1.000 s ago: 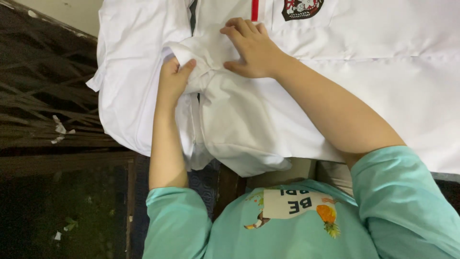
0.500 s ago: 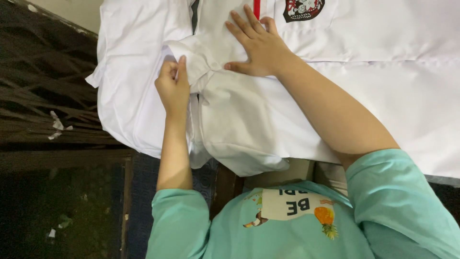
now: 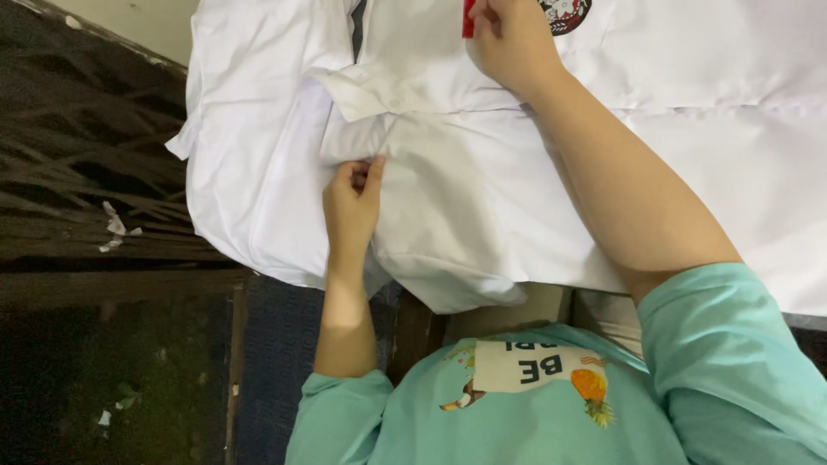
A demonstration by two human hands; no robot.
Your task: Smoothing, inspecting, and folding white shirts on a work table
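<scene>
Dark metal grating (image 3: 77, 172) borders the worktop on the left. White shirt (image 3: 482, 198) covers the worktop, spread flat, collar area near the top edge. Since a second ago, the left hand (image 3: 351, 207) has dropped lower and now pinches a fold at the shirt's side; the right hand (image 3: 508, 39) has shifted up, fingers closed near the red strip (image 3: 468, 17). The folded section now lies between both hands.

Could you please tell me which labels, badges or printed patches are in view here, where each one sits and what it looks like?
Badge: on the white shirt at the top edge, right of the right hand; rounded, dark with red and white, partly cut off.
Red strip: beside that hand's fingers; narrow, upright.
Printed patch: on the teal top, bottom centre; pale rectangle, dark lettering, orange fruit picture.
</scene>
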